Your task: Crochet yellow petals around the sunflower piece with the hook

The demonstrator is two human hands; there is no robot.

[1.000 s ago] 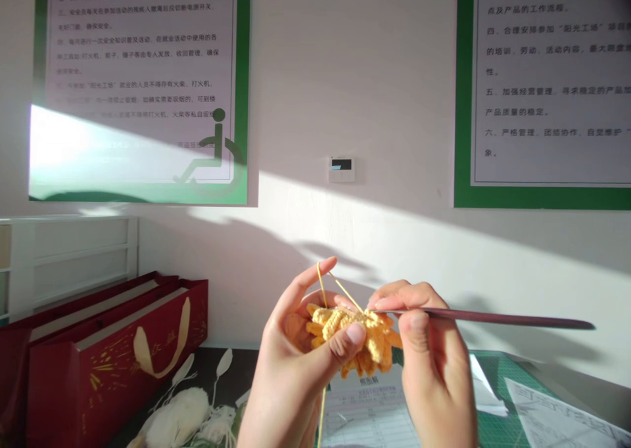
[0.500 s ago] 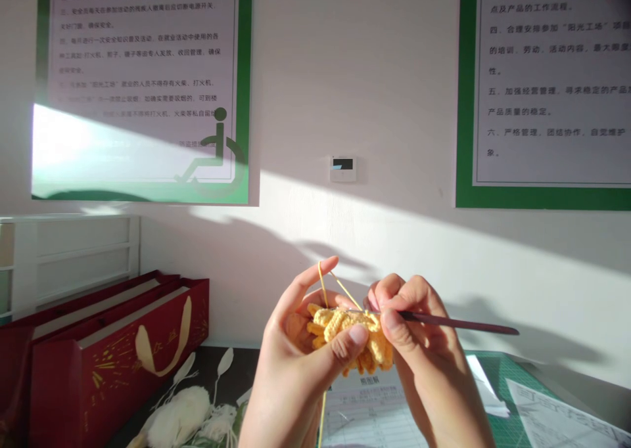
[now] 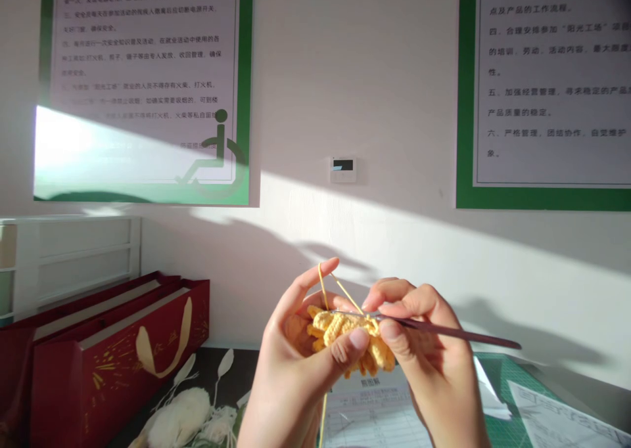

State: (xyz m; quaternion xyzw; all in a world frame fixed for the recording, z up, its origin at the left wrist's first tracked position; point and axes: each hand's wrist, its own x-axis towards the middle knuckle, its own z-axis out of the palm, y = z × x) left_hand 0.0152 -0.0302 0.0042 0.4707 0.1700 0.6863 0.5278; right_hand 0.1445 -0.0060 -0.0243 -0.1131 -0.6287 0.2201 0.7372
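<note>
My left hand (image 3: 308, 356) pinches a yellow crochet piece (image 3: 340, 326) with its thumb on the front. Its raised index finger carries a loop of yellow yarn (image 3: 348, 289), which runs down to the piece's right side. Between the thumb and fingers of my right hand (image 3: 424, 330) is a crochet hook (image 3: 458, 332) with a dark red handle, pointing left. Its metal shaft lies along the top edge of the crochet piece, near the yarn. Part of the piece is hidden behind my left thumb and palm.
Below my hands lies a printed sheet (image 3: 372, 412). A green cutting mat (image 3: 507, 372) with papers (image 3: 557, 418) is to the right. Red gift bags (image 3: 118, 356) and a white rack (image 3: 83, 251) stand left, beside white fluffy decorations (image 3: 180, 415). The wall (image 3: 394, 231) rises behind.
My right fingers have shifted and spread along the hook. The hook's handle end has tipped slightly lower. My left hand and the crochet piece stay almost in place.
</note>
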